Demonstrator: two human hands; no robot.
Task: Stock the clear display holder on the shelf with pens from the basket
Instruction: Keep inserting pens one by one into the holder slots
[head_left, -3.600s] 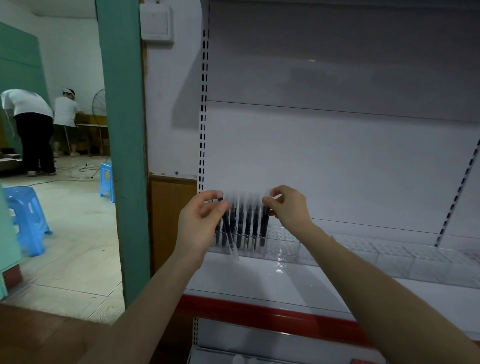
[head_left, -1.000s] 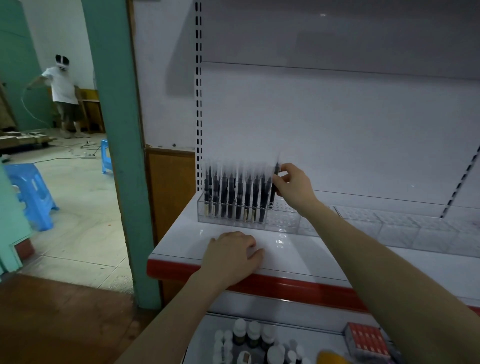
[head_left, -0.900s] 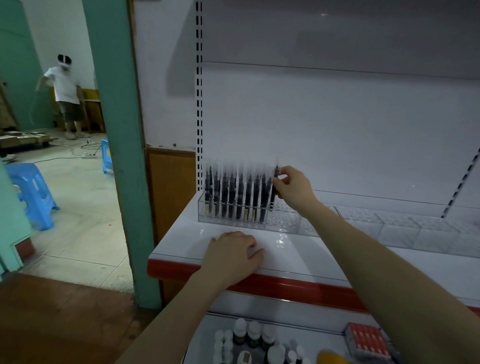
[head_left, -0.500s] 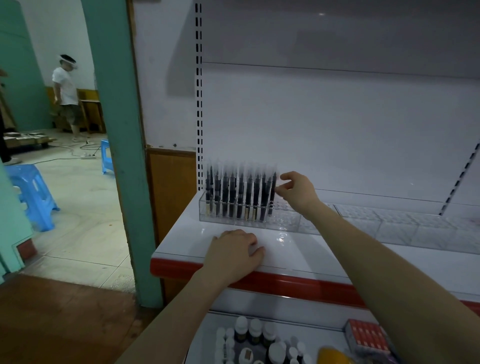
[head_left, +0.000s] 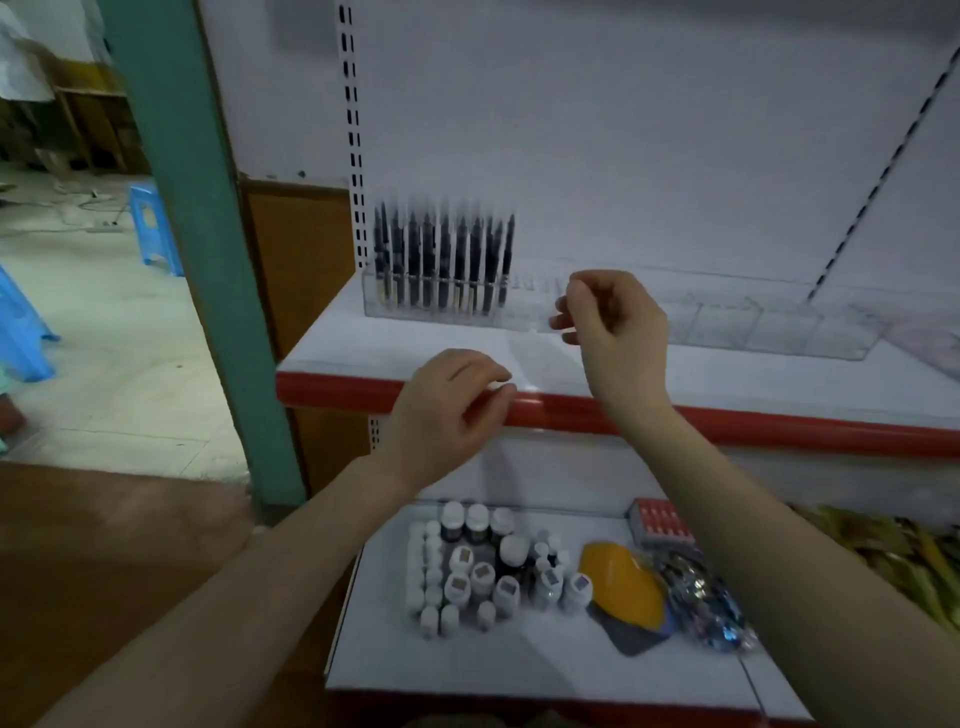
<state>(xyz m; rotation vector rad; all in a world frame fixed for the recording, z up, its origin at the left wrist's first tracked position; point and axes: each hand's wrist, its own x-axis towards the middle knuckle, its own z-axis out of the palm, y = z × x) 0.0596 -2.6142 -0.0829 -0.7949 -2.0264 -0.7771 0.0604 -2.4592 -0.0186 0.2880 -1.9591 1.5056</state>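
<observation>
- White metal shelving with a slotted back panel is filling the view. Its white upper shelf (head_left: 753, 379) with a red front lip is running across at mid-height.
- Long clear plastic display holder (head_left: 727, 322) is sitting along the back of the upper shelf.
- Black pens (head_left: 444, 260) are standing upright, packed side by side in the holder's left end. Their tops are blurring out.
- Left grip (head_left: 452, 410) is hovering at the red lip, fingers loosely curled and holding nothing.
- Right grip (head_left: 613, 332) is hanging in front of the holder, just right of the pens and apart from them. Its fingers are loosely curled, thumb tip near forefinger, with nothing showing between them.
- White lower shelf (head_left: 467, 665) is carrying a cluster of small white-capped bottles (head_left: 483, 566), a yellow rounded object (head_left: 623, 582) and a red box (head_left: 660, 522).
- Teal pillar (head_left: 197, 234) is standing at left, with a blue plastic stool (head_left: 150, 228) on the tiled floor beyond.
</observation>
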